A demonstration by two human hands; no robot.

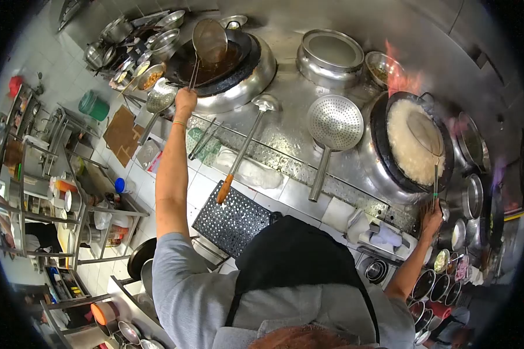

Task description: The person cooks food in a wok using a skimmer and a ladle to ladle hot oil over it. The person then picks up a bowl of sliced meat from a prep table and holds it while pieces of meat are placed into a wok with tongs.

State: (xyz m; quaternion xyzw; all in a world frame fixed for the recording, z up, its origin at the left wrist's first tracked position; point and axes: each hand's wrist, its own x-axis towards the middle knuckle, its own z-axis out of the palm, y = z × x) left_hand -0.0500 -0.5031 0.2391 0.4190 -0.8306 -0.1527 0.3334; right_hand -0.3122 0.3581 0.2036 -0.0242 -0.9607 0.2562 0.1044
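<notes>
My left hand is closed around the thin handle of a mesh strainer. The strainer's round basket is over the left wok, which holds dark brown liquid. My right hand grips the handle of a wire skimmer. Its round head lies in pale, foamy liquid that fills the right wok. What sits under the foam is hidden. Flames rise behind the right wok.
A perforated ladle and a wooden-handled ladle lie on the steel range between the woks. A lidded pot stands at the back. Small containers are near my right arm. A perforated black mat lies before me.
</notes>
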